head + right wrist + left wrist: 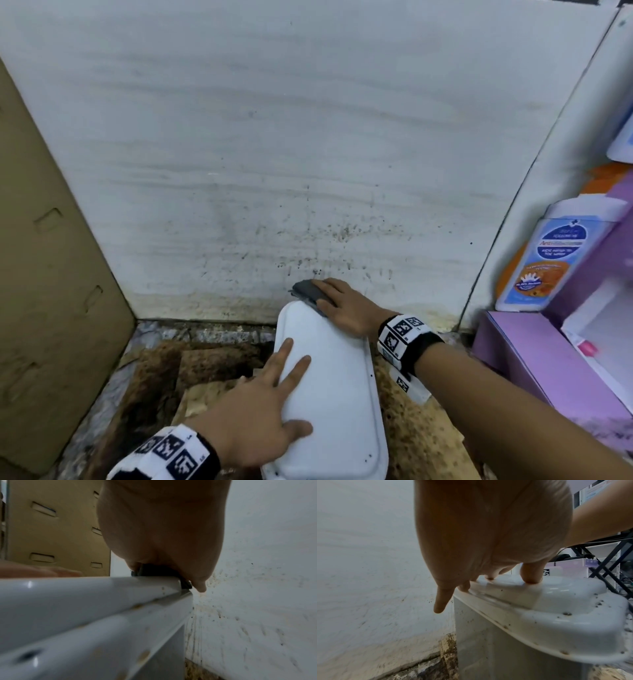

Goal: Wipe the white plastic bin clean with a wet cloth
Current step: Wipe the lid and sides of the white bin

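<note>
Seen from the head view only: the whole top of the white bin (pixel 330 387), long and narrow with rounded corners, long axis running from the near edge of the floor (pixel 102 421) toward the wall (pixel 308 137), far end just short of the wall's foot and swung a little to the left. Standing on stained brown cardboard (pixel 421 442), between a tan cardboard panel (pixel 51 274) on the left and a purple box (pixel 534 359) on the right, with a blue-labelled bottle (pixel 548 260) behind that box. Left hand (pixel 253 421) laid flat on the near half of the lid, fingers straight and spread, gripping nothing. Right hand (pixel 346 308) at the far right corner of the lid, fingers bent over a dark grey cloth (pixel 310 291) and pressing it down onto the rim. Shown by the left wrist view alone: the bin's side wall (pixel 488 642) dropping straight to the floor, dark specks along the lid's raised edge, fingertips (pixel 531 580) planted on the lid, the little finger hanging off the edge, and a black folding frame (pixel 607 563) beyond. Shown by the right wrist view alone: the cloth (pixel 154 569) squeezed between palm and lid rim, one fingertip (pixel 201 588) poking past the corner close to the spattered wall (pixel 257 601), brown spots and a dark hole along the lid's lip (pixel 102 628), slots in the tan panel (pixel 51 534).
</note>
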